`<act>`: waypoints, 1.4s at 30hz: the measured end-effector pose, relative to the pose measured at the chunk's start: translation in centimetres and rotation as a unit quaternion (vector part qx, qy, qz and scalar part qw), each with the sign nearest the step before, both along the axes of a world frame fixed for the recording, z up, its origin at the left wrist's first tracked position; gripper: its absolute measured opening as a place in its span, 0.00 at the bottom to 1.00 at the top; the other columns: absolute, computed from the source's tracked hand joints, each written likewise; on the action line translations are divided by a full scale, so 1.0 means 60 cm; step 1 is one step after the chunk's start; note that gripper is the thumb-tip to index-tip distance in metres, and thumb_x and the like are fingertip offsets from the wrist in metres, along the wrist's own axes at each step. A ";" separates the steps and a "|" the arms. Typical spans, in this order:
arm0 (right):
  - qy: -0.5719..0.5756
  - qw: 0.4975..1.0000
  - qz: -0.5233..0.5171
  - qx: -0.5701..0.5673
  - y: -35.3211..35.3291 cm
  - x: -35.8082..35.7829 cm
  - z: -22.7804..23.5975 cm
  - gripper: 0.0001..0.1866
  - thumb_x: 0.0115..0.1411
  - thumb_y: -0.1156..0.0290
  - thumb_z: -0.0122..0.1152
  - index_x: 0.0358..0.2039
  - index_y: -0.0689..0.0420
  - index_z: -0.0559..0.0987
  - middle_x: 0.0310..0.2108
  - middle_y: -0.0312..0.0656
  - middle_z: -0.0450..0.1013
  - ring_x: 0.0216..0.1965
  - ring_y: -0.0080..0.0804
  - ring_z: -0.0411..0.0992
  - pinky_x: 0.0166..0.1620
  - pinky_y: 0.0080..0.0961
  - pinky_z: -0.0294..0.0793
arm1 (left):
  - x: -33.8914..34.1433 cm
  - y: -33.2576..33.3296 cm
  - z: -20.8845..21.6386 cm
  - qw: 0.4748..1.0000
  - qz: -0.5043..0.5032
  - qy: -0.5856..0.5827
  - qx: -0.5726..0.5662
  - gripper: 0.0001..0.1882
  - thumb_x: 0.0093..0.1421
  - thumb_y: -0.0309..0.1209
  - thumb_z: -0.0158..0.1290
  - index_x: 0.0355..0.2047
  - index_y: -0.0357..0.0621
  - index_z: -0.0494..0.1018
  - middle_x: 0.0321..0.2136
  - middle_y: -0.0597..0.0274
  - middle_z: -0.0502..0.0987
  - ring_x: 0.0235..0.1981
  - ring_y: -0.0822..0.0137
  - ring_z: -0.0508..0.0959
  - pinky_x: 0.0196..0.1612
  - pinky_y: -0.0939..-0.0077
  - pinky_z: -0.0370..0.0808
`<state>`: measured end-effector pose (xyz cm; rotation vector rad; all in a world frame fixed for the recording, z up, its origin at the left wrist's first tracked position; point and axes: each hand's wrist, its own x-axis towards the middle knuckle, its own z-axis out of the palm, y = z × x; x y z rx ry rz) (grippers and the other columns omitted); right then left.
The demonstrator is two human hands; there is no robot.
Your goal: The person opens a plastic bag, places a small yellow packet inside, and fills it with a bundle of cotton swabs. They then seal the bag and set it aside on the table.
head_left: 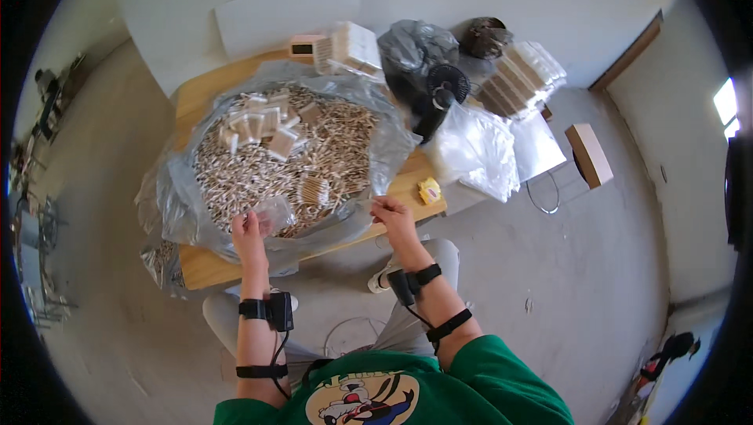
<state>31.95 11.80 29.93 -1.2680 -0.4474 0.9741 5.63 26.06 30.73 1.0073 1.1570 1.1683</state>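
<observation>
A big heap of small pale sticks (274, 162) lies on a clear plastic sheet (392, 143) spread over a wooden table (205, 268). My left hand (249, 237) is at the heap's near edge and holds a small clear plastic bag (274, 213). My right hand (392, 217) is at the sheet's near right edge, fingers curled; whether it pinches the sheet or something small I cannot tell. Several filled small packets (259, 123) lie on the far part of the heap. A bundle of sticks (314, 188) rests near the middle.
Behind the heap stand a small pink device (302, 49), stacked packets (353, 49), a black fan (441, 96) and dark bags (416, 49). White plastic bags (478, 150) and a cardboard box (590, 154) sit to the right. A yellow object (429, 190) lies on the table corner.
</observation>
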 end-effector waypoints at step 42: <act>-0.532 0.816 -0.101 -0.200 -0.087 0.284 -0.075 0.24 0.42 0.69 0.64 0.43 0.58 0.74 0.40 0.46 0.69 0.44 0.46 0.67 0.47 0.36 0.67 | 0.542 -0.167 -0.073 0.837 -0.077 0.363 0.402 0.25 0.53 0.24 0.54 0.51 0.33 0.61 0.47 0.42 0.66 0.50 0.46 0.66 0.54 0.58 0.61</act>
